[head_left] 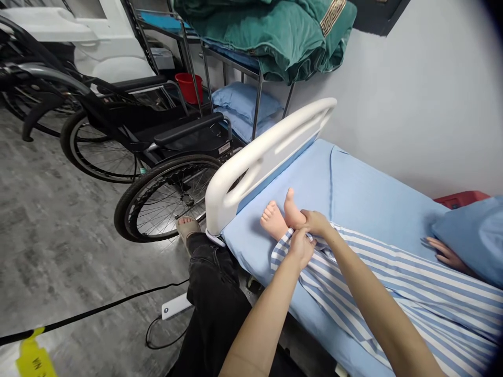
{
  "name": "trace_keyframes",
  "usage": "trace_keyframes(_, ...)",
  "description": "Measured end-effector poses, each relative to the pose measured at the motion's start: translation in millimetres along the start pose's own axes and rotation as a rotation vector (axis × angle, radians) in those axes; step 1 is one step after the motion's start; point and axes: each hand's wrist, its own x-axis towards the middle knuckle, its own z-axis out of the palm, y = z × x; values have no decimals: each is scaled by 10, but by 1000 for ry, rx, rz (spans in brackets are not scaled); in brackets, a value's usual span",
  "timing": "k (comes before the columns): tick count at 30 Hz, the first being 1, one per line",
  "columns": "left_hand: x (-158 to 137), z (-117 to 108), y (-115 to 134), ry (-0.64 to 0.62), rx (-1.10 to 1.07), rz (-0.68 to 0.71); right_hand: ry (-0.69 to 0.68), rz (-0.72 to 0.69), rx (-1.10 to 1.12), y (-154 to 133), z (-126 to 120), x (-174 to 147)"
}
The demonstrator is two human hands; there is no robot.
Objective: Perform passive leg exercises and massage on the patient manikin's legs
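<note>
A figure in blue-and-white striped trousers (369,246) lies on the bed; its smooth feet look like a manikin's. The far foot (291,210) points toes up, and the near foot (274,221) lies beside it, tilted toward the footboard. My right hand (315,223) is closed around the far ankle, at the trouser hem. Just below it, my left hand (302,249) grips bunched striped cloth near the hem, its fingers close to the right hand. Some fingertips are hidden in the cloth.
A white footboard (271,149) closes the end of the blue-sheeted bed (365,183). Beyond it stand a wheelchair (173,141) and a metal rack with a green quilt (275,36). A pillow (471,235) and a figure's hand (448,254) lie right. A cable (118,301) crosses the floor side.
</note>
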Motion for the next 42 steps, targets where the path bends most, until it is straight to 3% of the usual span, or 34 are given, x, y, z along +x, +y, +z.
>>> trace_keyframes(11,30,8,-67,55,86,81,9,30,48,-47,-164,-97)
trace_keyframes(22,-47,3,-1,-41,149,116,133,-116,115,8,-608,-461)
trace_keyframes(27,-67,-18,29,-95,189,125,166,-142,186,40,-941,-681)
trace_keyframes(36,-51,-33,99,-45,208,36,348,-87,481,480,-1932,-1169)
trace_keyframes(39,-75,-37,112,-49,162,4,365,-84,524,525,-2043,-1236)
trace_keyframes(42,-88,-62,108,-94,135,-6,332,-80,500,456,-1928,-1180)
